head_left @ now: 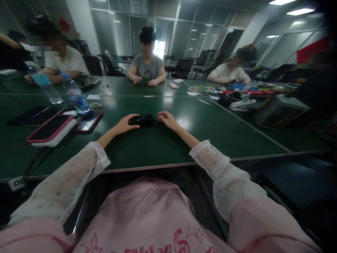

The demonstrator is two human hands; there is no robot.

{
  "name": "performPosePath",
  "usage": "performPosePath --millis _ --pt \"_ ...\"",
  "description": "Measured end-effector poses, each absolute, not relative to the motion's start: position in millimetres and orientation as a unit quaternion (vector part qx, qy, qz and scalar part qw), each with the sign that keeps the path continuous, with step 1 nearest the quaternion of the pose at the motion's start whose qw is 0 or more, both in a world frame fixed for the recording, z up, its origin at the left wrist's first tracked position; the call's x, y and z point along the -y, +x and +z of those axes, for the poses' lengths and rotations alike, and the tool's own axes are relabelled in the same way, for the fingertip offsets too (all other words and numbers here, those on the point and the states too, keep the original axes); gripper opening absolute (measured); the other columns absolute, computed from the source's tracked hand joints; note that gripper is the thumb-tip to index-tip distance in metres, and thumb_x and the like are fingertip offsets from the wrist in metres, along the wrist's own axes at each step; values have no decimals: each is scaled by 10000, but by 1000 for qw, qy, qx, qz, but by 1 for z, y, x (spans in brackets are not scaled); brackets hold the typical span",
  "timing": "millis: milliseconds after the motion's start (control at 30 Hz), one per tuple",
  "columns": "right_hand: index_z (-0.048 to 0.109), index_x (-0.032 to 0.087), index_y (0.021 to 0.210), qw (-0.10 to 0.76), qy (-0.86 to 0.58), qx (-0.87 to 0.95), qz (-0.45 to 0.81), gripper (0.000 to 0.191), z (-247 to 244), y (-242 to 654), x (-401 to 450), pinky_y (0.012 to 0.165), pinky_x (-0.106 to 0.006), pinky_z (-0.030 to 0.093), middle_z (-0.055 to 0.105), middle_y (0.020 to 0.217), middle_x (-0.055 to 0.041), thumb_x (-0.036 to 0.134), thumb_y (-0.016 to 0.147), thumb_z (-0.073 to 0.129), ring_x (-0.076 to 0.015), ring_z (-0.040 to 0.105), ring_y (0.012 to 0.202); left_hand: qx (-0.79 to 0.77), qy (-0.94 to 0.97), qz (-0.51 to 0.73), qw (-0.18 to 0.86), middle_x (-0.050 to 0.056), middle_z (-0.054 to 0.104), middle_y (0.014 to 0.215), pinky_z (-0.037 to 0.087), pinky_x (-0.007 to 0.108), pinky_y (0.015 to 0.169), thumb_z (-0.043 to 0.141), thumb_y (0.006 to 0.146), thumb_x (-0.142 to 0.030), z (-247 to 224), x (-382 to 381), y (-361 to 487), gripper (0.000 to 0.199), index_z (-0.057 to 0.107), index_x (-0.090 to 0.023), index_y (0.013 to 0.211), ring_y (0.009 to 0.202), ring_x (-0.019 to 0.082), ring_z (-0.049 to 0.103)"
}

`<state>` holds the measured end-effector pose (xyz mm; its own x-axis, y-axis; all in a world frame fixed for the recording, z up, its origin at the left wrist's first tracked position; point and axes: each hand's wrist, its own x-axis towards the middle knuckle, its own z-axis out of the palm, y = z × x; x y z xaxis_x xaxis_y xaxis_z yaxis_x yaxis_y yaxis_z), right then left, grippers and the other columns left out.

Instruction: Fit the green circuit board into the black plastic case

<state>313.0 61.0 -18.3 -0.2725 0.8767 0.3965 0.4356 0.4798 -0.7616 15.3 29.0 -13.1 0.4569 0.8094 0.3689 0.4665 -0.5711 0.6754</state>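
Note:
My left hand (127,124) is wrapped round the left end of a small black box-shaped object (146,120) on the green table, thumb in front and fingers behind. Its exact kind is too dark to make out. Just right of it is my right hand (168,120), apart from the object. Its fingers are partly bent, with the forefinger reaching left, and nothing shows between them.
Left of my hands lie a pink-edged phone (51,128), another phone (88,120) and a tape roll (96,105). Two water bottles (76,95) stand behind them. A metal box (283,110) and tangled cables (207,89) are at the right. Several people sit round the table.

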Motion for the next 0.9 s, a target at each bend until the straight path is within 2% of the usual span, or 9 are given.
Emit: performPosePath --millis 167,433,900 --pt "550 159 1116 401 -413 752 322 263 -18 293 -44 840 -368 502 667 909 -59 168 857 508 -178 651 861 -386 810 355 263 108 562 1288 445 478 1000 736 718 -412 -11 -26 17 657 498 -227 1303 1151 283 571" --pt "529 147 1162 395 -435 709 389 290 -6 290 -31 898 -393 481 663 938 -73 215 881 502 -181 633 896 -385 804 363 271 103 575 1267 445 474 1007 752 698 -420 -15 -28 17 675 502 -216 1290 1145 281 577" --pt "547 170 1101 399 -435 702 399 223 -10 291 -36 919 -374 487 664 967 -59 175 886 486 -152 634 902 -394 798 371 264 103 604 1223 459 477 983 752 700 -420 -12 -24 18 639 524 -208 1257 1107 275 597"
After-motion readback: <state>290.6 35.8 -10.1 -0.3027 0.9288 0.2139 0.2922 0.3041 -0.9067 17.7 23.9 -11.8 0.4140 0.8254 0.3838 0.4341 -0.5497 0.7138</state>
